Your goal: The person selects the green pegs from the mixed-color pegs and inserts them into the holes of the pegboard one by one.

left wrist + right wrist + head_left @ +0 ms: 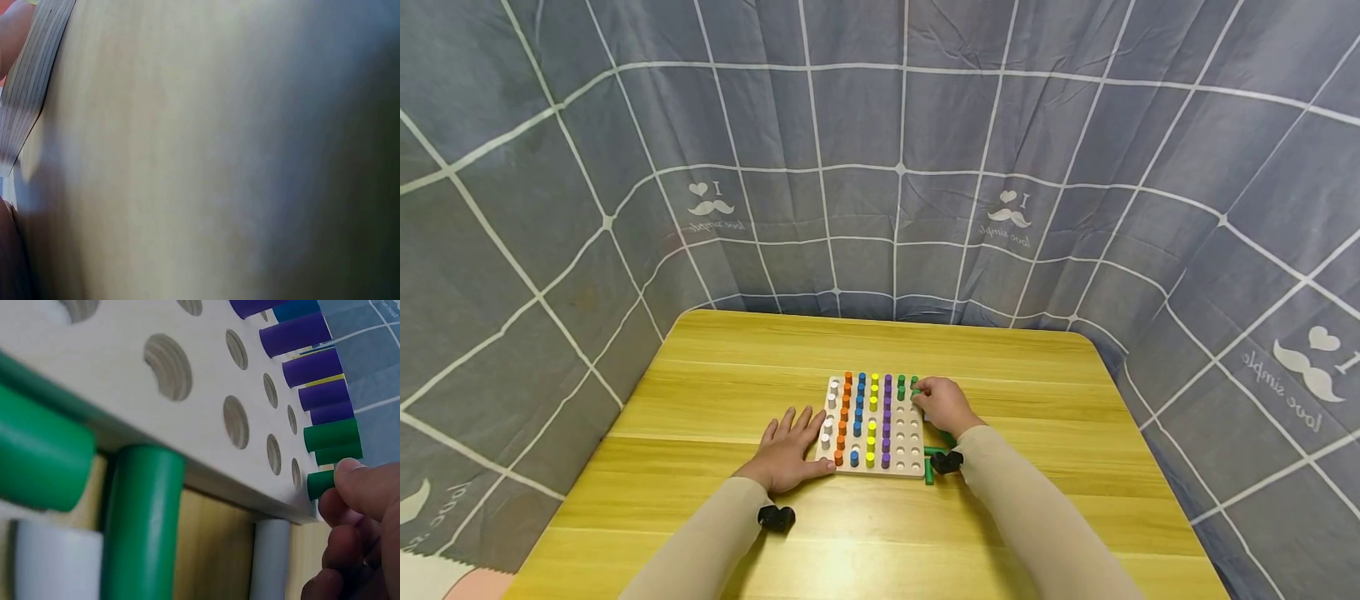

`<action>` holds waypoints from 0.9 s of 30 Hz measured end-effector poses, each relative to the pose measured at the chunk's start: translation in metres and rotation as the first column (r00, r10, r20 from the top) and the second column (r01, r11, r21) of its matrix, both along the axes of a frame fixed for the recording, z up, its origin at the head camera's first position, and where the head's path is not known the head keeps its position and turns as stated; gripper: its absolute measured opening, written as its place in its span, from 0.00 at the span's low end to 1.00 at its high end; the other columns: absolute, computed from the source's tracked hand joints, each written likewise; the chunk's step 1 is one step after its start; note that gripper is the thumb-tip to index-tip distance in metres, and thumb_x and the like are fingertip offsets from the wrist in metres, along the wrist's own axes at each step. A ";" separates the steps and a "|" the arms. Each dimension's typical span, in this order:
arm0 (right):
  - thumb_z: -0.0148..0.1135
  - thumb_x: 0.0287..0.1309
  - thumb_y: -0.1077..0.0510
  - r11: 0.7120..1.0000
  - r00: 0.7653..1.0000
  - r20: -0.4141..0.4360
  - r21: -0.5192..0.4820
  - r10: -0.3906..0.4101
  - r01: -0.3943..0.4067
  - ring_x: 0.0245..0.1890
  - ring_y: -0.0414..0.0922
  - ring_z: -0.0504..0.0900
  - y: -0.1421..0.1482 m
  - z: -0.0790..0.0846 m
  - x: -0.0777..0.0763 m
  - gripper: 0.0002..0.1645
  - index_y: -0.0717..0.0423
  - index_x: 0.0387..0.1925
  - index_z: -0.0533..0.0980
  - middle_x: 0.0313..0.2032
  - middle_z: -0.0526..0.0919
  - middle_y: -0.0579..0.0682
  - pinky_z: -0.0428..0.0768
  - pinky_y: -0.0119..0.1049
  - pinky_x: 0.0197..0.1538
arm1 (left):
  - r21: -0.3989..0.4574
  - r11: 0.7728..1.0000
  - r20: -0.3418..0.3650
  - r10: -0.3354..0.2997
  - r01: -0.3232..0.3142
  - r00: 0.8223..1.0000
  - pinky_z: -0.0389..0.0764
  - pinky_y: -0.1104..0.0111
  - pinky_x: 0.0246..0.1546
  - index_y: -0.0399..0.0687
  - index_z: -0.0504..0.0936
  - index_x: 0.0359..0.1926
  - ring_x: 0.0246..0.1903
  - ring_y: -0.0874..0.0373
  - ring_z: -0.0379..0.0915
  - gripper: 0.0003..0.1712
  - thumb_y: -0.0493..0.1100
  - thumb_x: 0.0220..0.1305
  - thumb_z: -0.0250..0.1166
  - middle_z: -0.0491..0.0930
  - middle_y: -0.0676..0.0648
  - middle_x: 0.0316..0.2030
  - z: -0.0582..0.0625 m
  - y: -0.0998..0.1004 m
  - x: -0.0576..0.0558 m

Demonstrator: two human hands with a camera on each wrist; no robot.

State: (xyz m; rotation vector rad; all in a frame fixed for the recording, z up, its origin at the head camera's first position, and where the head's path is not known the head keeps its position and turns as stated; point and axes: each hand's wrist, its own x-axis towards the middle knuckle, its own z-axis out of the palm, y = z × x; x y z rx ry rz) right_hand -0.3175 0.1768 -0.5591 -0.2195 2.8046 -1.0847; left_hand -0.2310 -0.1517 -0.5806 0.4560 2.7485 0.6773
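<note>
A pale wooden pegboard (907, 429) lies on the table, with columns of white, orange, blue, yellow, purple and green pegs standing in it. At its far right, my right hand (949, 405) pinches a green peg (320, 485) between thumb and fingers, right at a hole of the outermost column. Standing green pegs (332, 436) are beside it. My left hand (786, 452) rests with spread fingers at the board's left edge, thumb by the near corner. In the left wrist view, part of that hand (12, 37) touches the layered board edge (34, 75).
Loose green pegs (144, 525) lie along the board's right side, along with grey-white pegs (270, 559). The wooden table (737, 350) extends around the board. A grey curtain with white grid lines (865, 200) encloses the table's back and sides.
</note>
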 end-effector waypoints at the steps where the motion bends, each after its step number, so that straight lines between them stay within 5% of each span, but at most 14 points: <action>1: 0.65 0.73 0.57 1.000 1.000 0.001 -0.001 -0.005 0.005 0.31 0.43 0.77 0.000 0.000 0.000 0.12 0.58 0.51 0.86 0.34 0.84 0.48 0.76 0.36 0.38 | 0.006 1.000 -0.002 -0.002 0.002 1.000 0.33 0.33 0.79 0.54 0.48 0.86 0.83 0.31 0.30 0.59 0.75 0.67 0.62 0.44 0.36 0.85 0.002 0.001 0.001; 10: 0.66 0.72 0.57 0.999 0.999 0.020 -0.039 -0.028 0.029 0.29 0.42 0.76 0.000 -0.001 0.000 0.11 0.57 0.49 0.87 0.30 0.83 0.48 0.74 0.34 0.33 | 0.059 0.998 -0.020 -0.007 0.008 1.000 0.30 0.32 0.78 0.56 0.49 0.86 0.83 0.30 0.29 0.60 0.78 0.65 0.60 0.44 0.34 0.84 0.000 0.000 0.003; 19: 0.66 0.72 0.57 0.997 0.999 0.043 -0.068 -0.030 0.033 0.27 0.42 0.76 -0.001 -0.002 0.000 0.13 0.57 0.52 0.86 0.30 0.82 0.48 0.76 0.31 0.30 | 0.004 1.000 -0.022 0.016 -0.016 1.000 0.32 0.37 0.80 0.56 0.46 0.86 0.84 0.35 0.28 0.60 0.75 0.66 0.62 0.42 0.41 0.85 -0.010 -0.001 -0.002; 27: 0.65 0.72 0.57 0.999 1.000 0.019 -0.048 -0.023 0.024 0.25 0.42 0.75 -0.001 -0.003 0.000 0.12 0.57 0.51 0.87 0.27 0.81 0.47 0.73 0.33 0.31 | -0.008 1.000 -0.002 0.009 -0.009 1.000 0.33 0.35 0.80 0.55 0.49 0.86 0.84 0.32 0.30 0.59 0.74 0.66 0.63 0.44 0.38 0.85 -0.001 0.001 0.000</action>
